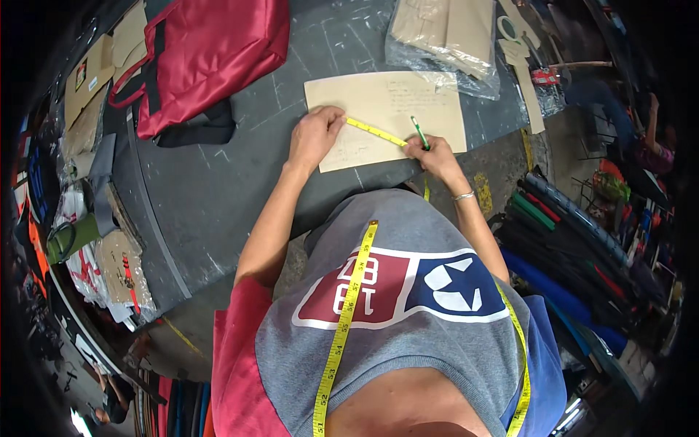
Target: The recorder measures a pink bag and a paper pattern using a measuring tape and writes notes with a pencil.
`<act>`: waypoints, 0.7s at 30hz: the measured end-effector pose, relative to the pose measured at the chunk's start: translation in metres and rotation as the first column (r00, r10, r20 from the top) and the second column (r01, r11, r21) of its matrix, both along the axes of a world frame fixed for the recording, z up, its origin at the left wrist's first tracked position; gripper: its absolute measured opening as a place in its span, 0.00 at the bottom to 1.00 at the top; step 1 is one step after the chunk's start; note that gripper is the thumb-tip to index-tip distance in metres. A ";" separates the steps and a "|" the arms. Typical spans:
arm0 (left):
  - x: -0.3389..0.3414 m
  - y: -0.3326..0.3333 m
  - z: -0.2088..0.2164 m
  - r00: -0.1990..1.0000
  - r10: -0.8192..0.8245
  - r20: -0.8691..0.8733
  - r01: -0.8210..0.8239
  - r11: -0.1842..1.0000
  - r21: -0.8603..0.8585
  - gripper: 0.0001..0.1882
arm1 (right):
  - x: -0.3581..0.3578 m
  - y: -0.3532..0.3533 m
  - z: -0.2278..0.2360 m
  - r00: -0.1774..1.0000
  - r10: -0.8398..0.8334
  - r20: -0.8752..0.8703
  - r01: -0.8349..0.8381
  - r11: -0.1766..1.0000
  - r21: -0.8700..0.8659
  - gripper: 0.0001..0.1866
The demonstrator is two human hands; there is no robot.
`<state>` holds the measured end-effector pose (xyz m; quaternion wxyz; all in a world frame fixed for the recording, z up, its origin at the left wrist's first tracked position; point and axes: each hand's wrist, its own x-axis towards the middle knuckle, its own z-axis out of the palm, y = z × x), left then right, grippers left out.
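Observation:
A yellow tape measure (pixel 375 130) is stretched across a tan paper sheet (pixel 349 93) lying on the dark table near its front edge. The sheet carries faint handwriting. My left hand (pixel 316 138) pinches one end of the stretched length, over the sheet's left side. Toward the sheet's lower right, my right hand (pixel 437 157) grips the other end, with a slim green pen (pixel 419 131) upright between its fingers. From there the tape drops past the table edge. More of it hangs around my neck, its free end lying on my grey shirt (pixel 393 211).
A shiny red bag (pixel 226 62) with black straps lies on the table (pixel 196 189) at the far left. Plastic-wrapped brown paper pieces (pixel 444 36) are at the back. Fabric rolls (pixel 561 269) stand at the right; a person (pixel 652 149) is beyond them.

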<state>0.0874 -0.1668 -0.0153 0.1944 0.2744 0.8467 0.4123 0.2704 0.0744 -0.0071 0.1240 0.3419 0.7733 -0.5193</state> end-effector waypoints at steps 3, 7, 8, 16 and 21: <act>0.006 -0.012 0.001 0.923 0.155 -0.351 -0.147 0.988 0.051 0.19 | -0.016 0.001 0.001 0.996 0.081 -0.031 -0.078 0.993 0.090 0.09; 0.038 -0.020 0.010 0.960 0.051 -0.275 -0.037 0.998 0.058 0.21 | -0.048 0.013 -0.011 0.980 0.191 -0.057 -0.179 0.969 0.168 0.13; 0.051 -0.020 0.009 0.971 0.026 -0.239 -0.019 0.999 0.031 0.21 | -0.057 0.015 -0.010 0.971 0.237 -0.033 -0.227 0.955 0.192 0.14; 0.095 -0.002 -0.003 0.924 0.131 -0.359 -0.192 0.972 -0.140 0.33 | -0.101 0.022 -0.010 0.905 0.425 -0.021 -0.410 0.884 0.222 0.17; 0.088 0.002 -0.008 0.898 0.197 -0.394 -0.280 0.946 -0.164 0.37 | -0.113 0.028 -0.013 0.885 0.463 -0.040 -0.444 0.867 0.226 0.19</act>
